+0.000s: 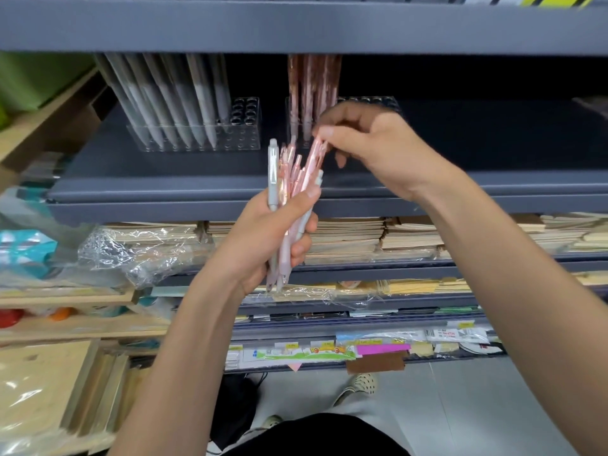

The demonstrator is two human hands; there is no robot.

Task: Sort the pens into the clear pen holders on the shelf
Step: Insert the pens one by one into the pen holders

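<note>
Pens (285,182) are gripped in the left hand (263,232) while the right hand (378,149) pinches one pink pen (311,162), likely bound for the far right clear pen holder (371,103).

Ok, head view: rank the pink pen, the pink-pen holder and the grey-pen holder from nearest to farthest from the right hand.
1. Pink pen: pinched by the right hand, in the left hand's bundle.
2. Pink-pen holder: on the shelf just behind the hand.
3. Grey-pen holder: farther left on the same shelf.

Grey metal shelving (460,28), pale floor (477,406)
</note>
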